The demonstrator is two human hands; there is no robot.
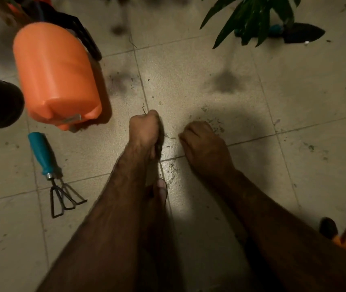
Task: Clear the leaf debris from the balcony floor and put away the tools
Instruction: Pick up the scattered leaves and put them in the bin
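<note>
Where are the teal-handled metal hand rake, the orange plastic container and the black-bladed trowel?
teal-handled metal hand rake (pixel 42 153): head view, on its handle.
orange plastic container (pixel 54 68): head view, on its side wall.
black-bladed trowel (pixel 302 32): head view, on its blade.

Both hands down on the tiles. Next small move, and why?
Probably sweep the right hand through the leaf bits just beyond its knuckles, gathering them toward the left hand, which looks fisted round a stem. More scraps lie scattered around both.
</note>
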